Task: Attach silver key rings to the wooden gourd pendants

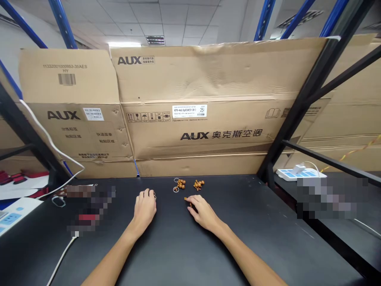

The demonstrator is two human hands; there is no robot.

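Note:
My left hand [145,207] rests on the black table [175,246], its fingers curled; a bit of a metal ring [154,195] shows at its fingertips. My right hand [203,212] has its fingers closed around a small orange-brown piece [185,199], most of it hidden. Beyond the hands lie small brown beaded figures with metal rings [180,184], and to their right another brown beaded figure [199,184]. Neither hand touches these.
Cardboard panels [220,87] stand along the back edge. A blurred dark object with a white cable [64,254] lies at left, near a white power strip [14,214]. Black shelf posts [293,115] rise at the sides; another power strip [300,173] sits beyond the right one.

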